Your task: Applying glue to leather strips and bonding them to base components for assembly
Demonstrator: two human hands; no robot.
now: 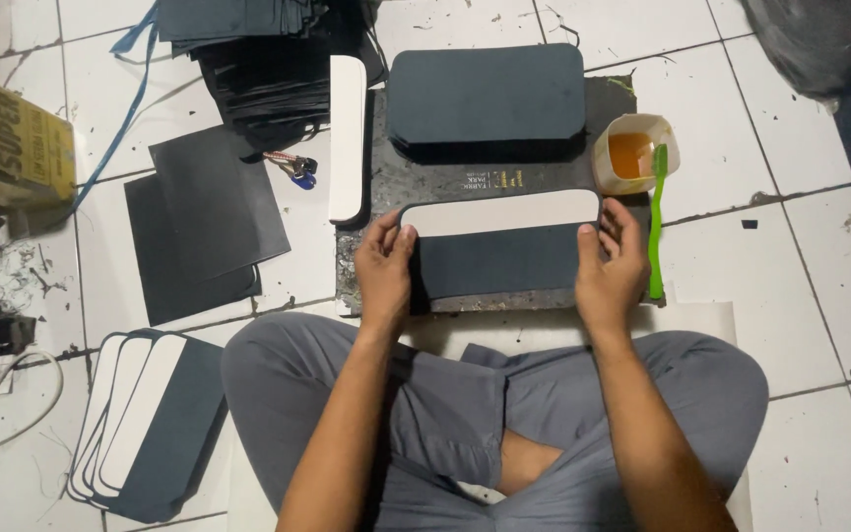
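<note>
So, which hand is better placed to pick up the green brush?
Right. The right hand lies beside the green brush, almost touching it; the left hand is at the sheet's far end.

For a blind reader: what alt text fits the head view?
Seen from above, a seated person's left hand and right hand press a white strip onto a dark sheet on a work board, near a glue cup and green brush.
</note>
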